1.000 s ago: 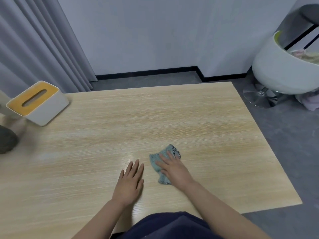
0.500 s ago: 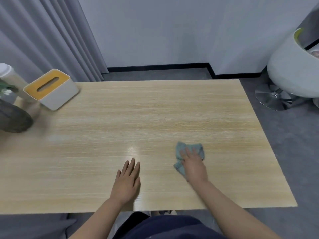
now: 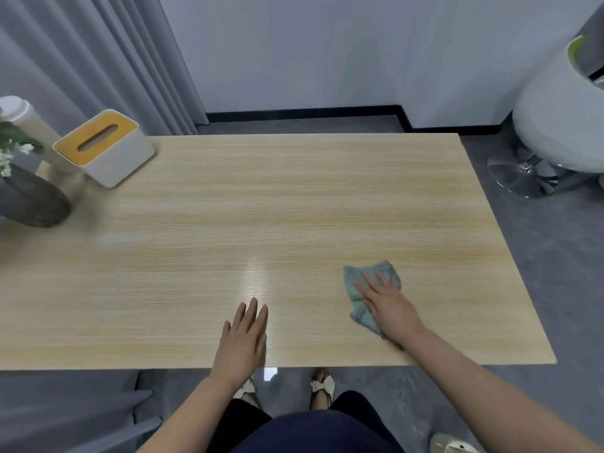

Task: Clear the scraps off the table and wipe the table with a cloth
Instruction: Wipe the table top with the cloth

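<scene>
Under the right hand's (image 3: pixel 387 304) flat, extended fingers (image 3: pixel 369 282): small teal terry cloth (image 3: pixel 366 289), crumpled on pale wood-grain tabletop (image 3: pixel 294 197). Likely soft, light, bunches easily; press by the middle. Left hand (image 3: pixel 243 341) flat, holding nothing.

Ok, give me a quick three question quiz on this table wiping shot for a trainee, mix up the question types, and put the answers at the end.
1. True or false: the right hand presses the cloth flat on the table.
2. Multiple choice: where does the tissue box stand? A) far left corner of the table B) near right corner C) on the floor
3. Fill in: the left hand rests flat on the table and holds ____.

Key: 1 true; 2 A; 3 nothing
</scene>
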A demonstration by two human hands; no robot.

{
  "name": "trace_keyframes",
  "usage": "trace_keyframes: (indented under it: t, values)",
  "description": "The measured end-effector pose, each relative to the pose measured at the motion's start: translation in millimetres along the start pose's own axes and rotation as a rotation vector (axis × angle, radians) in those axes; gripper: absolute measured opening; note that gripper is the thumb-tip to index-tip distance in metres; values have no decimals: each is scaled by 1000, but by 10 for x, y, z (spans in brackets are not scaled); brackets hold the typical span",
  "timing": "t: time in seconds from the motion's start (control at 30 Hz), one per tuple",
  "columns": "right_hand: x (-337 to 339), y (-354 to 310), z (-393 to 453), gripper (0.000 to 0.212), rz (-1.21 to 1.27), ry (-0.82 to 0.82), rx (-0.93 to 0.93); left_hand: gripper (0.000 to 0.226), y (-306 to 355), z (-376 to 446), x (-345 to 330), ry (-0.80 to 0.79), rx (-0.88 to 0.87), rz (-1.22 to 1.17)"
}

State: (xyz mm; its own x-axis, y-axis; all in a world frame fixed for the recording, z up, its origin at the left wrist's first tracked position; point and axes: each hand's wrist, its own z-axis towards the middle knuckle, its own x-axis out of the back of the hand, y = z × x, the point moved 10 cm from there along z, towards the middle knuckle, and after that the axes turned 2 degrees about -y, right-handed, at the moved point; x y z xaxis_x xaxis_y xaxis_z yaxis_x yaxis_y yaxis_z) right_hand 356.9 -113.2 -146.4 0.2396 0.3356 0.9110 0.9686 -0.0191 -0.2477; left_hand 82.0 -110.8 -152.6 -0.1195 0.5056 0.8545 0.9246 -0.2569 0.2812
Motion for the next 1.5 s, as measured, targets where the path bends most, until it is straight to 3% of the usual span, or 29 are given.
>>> trace_keyframes:
  t: [0.13,0.23,0.3,0.4,0.5,0.7,0.83,0.93,1.07,1.17,1.23,1.4,1.5]
  values:
    - [-133,-160,-126,59,30,80,-237,78,-13,-22,-3,-11,-26,15]
    - [-358,-832,-105,68,16,46,-81,64,-31,-22,36,-4,-90,60]
    - [-517,-1159,-125,78,-61,16,3,70,-42,-36,11,-33,-147,64]
    - [-531,-1365,-187,59,9,11,101,75,-84,-59,45,-35,-251,76]
    - [-362,-1081,-230,46,26,71,12,60,-187,-64,45,-70,-238,98]
    - [-237,-45,-602,46,213,169,-389,63,-207,-164,16,30,-230,86]
    - [-275,-30,-648,48,108,188,-482,70,-221,-174,-40,37,-217,70]
    - [-367,-531,-485,54,35,117,-289,57,-193,-229,-72,25,-142,38]
    - [-600,-1374,-405,51,10,4,153,54,-148,-257,-74,53,-106,-3]
    - [-607,-1396,-462,48,-13,-15,230,53,-159,-264,-73,40,-114,4]
    - [-440,-1118,-512,48,47,97,153,53,-161,-268,-62,35,-119,10]
    - [-288,-120,-810,44,215,223,-279,51,-191,-292,-114,12,-116,31]
    - [-311,-34,-876,46,186,257,-458,72,-201,-321,-121,14,-138,24]
